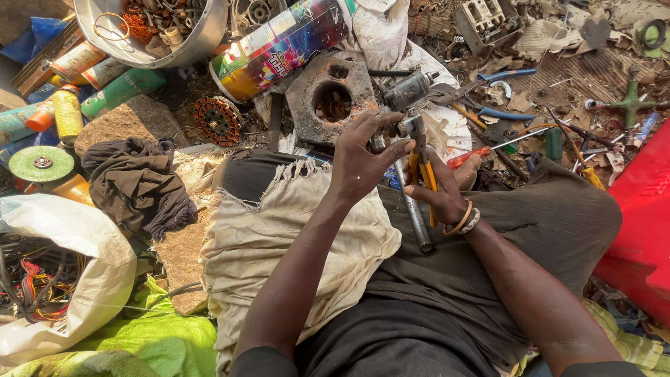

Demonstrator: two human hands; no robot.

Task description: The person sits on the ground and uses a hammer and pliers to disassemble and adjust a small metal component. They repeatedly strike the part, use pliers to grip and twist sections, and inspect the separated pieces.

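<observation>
My left hand point(363, 157) grips the upper end of a grey metal rod point(413, 209) that slants down over my lap. Yellow-handled pliers point(421, 162) are in my right hand point(440, 188), their jaws closed on a small metal part at the rod's top, close to my left fingers. A beaded bracelet circles my right wrist. A pale frayed cloth point(279, 230) lies over my left thigh, under my left forearm.
Scrap covers the ground: a rusty square plate with a hole point(328, 98), a motor rotor point(218, 120), a colourful can point(279, 45), a metal bowl of copper wire point(150, 28), a red-handled screwdriver point(481, 152), a red container point(642, 230), a sack of wires point(63, 279).
</observation>
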